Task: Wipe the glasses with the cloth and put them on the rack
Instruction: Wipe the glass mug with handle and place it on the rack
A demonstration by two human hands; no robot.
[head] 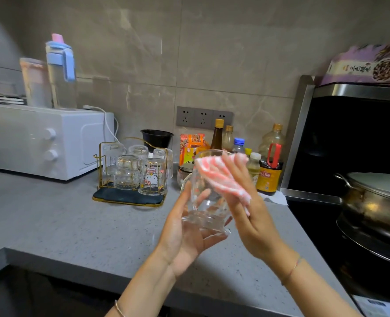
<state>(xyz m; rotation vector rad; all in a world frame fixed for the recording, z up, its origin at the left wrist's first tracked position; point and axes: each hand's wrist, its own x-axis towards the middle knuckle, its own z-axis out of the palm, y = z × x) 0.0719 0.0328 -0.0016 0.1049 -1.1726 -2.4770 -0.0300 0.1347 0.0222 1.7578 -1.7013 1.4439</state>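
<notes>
Glass (204, 202) sits gripped in your curled left hand (185, 234); your right hand (249, 216), fingers straight, presses the cloth (217, 172) against it, rack (130, 179) at ten o'clock.

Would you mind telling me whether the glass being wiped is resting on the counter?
No, the left hand holds the glass in the air above the counter while the right hand presses the cloth against it.

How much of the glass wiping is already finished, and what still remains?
Done: five glasses stand upside down on the rack. In hand: the left hand holds one more glass while the right hand presses the cloth on it. Left: finish wiping and rack it.
</notes>
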